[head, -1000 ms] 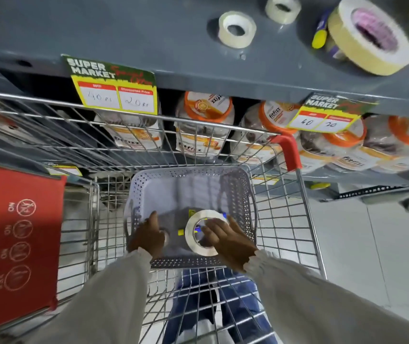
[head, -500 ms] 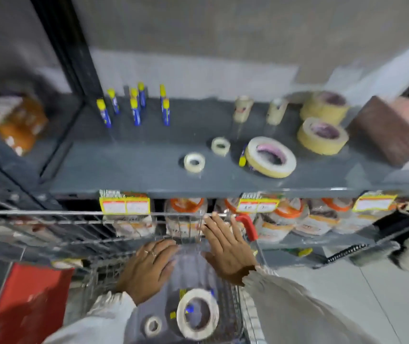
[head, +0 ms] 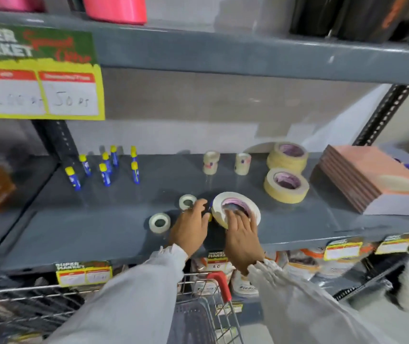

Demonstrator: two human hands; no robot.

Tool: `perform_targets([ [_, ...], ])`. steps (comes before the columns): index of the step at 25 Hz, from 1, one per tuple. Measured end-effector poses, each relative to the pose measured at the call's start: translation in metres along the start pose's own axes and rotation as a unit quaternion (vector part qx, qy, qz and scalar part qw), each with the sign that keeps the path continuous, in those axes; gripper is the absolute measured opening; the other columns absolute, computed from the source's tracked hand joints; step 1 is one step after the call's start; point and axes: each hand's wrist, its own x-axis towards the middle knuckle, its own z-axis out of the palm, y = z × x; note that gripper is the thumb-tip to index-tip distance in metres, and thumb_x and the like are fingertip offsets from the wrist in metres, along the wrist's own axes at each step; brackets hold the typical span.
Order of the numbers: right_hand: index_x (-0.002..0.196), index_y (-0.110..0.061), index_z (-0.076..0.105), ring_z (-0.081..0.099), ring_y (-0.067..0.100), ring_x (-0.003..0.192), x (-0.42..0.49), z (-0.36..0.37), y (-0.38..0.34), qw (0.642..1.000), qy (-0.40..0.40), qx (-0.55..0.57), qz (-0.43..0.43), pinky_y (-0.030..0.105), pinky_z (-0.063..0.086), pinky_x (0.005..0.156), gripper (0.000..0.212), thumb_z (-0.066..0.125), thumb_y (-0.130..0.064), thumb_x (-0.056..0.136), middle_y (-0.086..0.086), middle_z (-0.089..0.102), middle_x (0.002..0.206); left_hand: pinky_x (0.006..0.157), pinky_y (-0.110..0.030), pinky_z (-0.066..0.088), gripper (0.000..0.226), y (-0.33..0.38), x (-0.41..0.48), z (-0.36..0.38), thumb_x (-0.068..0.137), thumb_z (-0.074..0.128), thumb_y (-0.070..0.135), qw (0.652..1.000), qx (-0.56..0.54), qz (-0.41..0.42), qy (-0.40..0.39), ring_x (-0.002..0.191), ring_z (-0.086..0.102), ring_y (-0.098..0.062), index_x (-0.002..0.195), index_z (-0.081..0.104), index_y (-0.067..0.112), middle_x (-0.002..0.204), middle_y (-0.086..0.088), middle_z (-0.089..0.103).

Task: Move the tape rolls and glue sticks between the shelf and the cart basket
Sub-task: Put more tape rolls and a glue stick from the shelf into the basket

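On the grey shelf (head: 99, 232) a large cream tape roll (head: 235, 207) lies tilted near the front. My right hand (head: 242, 234) rests on its near rim, fingers spread, fingertips in the core. A blue and yellow glue stick (head: 209, 211) lies against the roll's left side, and the fingers of my open left hand (head: 191, 227) reach it. Two small white tape rolls (head: 160, 222) (head: 187, 201) lie flat just left of my left hand. Several glue sticks (head: 106, 170) stand at the back left. The grey cart basket (head: 193, 321) shows below my arms; its contents are hidden.
Two narrow clear tape rolls (head: 210, 162) stand at the back; cream masking rolls (head: 286, 184) lie to their right, some stacked (head: 287, 157). A pile of pink pads (head: 372, 180) fills the shelf's right end. The wire cart rim (head: 24, 296) and upper shelf (head: 223, 53) bound the space.
Both hands came up empty out of the basket and reached forward onto the shelf. A tape roll stayed in the basket. The view tilted upward from the cart to the shelf.
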Motion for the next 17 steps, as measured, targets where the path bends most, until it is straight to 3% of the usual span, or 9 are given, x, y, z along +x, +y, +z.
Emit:
perform_targets([
  [4, 0.116, -0.001, 0.049, 0.06, 0.035, 0.102, -0.002, 0.002, 0.003, 0.997, 0.003, 0.07, 0.013, 0.057, 0.041, 0.099, 0.045, 0.052, 0.004, 0.071, 0.018, 0.065, 0.106, 0.093, -0.043, 0.046, 0.048, 0.014, 0.022, 0.015, 0.091, 0.053, 0.013, 0.994, -0.034, -0.106, -0.007, 0.113, 0.056, -0.035, 0.135, 0.035, 0.015, 0.126, -0.017, 0.058],
  [9, 0.114, -0.007, 0.041, 0.044, 0.027, 0.099, -0.006, 0.003, 0.005, 0.994, 0.034, 0.106, 0.02, 0.056, 0.043, 0.097, 0.053, 0.07, 0.007, 0.072, 0.017, 0.06, 0.1, 0.09, -0.044, 0.048, 0.049, 0.005, 0.027, 0.012, 0.087, 0.055, 0.008, 0.996, 0.038, -0.08, -0.019, 0.108, 0.057, -0.039, 0.132, 0.038, 0.016, 0.119, -0.02, 0.062],
  [11, 0.111, -0.004, 0.045, 0.05, 0.032, 0.089, -0.005, 0.0, 0.002, 0.993, 0.04, 0.109, 0.032, 0.055, 0.048, 0.089, 0.051, 0.067, 0.012, 0.068, 0.017, 0.059, 0.092, 0.081, -0.046, 0.048, 0.044, -0.001, 0.02, 0.004, 0.086, 0.056, 0.008, 0.995, 0.052, -0.078, 0.018, 0.1, 0.058, -0.042, 0.128, 0.043, 0.013, 0.11, -0.022, 0.065],
  [13, 0.113, -0.001, 0.046, 0.051, 0.035, 0.085, -0.005, -0.004, -0.002, 0.991, 0.047, 0.112, 0.049, 0.053, 0.05, 0.084, 0.052, 0.063, 0.016, 0.066, 0.019, 0.058, 0.088, 0.074, -0.047, 0.047, 0.038, -0.009, -0.001, -0.004, 0.085, 0.058, 0.005, 0.994, -0.006, -0.071, 0.079, 0.092, 0.06, -0.044, 0.122, 0.048, 0.01, 0.1, -0.023, 0.067],
  [15, 0.116, 0.0, 0.043, 0.05, 0.036, 0.084, -0.008, -0.006, -0.008, 0.991, 0.07, 0.095, 0.063, 0.051, 0.049, 0.086, 0.057, 0.062, 0.016, 0.065, 0.02, 0.058, 0.088, 0.076, -0.048, 0.049, 0.036, -0.021, -0.033, -0.011, 0.084, 0.058, 0.002, 0.986, -0.086, -0.053, 0.134, 0.091, 0.06, -0.041, 0.119, 0.051, 0.007, 0.102, -0.019, 0.068],
  [17, 0.118, 0.0, 0.044, 0.052, 0.039, 0.086, -0.014, -0.008, -0.018, 0.992, 0.093, 0.071, 0.048, 0.053, 0.04, 0.094, 0.056, 0.062, 0.014, 0.067, 0.021, 0.059, 0.09, 0.078, -0.044, 0.048, 0.028, -0.043, -0.072, -0.014, 0.086, 0.055, 0.007, 0.981, -0.044, 0.003, 0.187, 0.091, 0.059, -0.036, 0.114, 0.054, 0.007, 0.103, -0.018, 0.067],
])
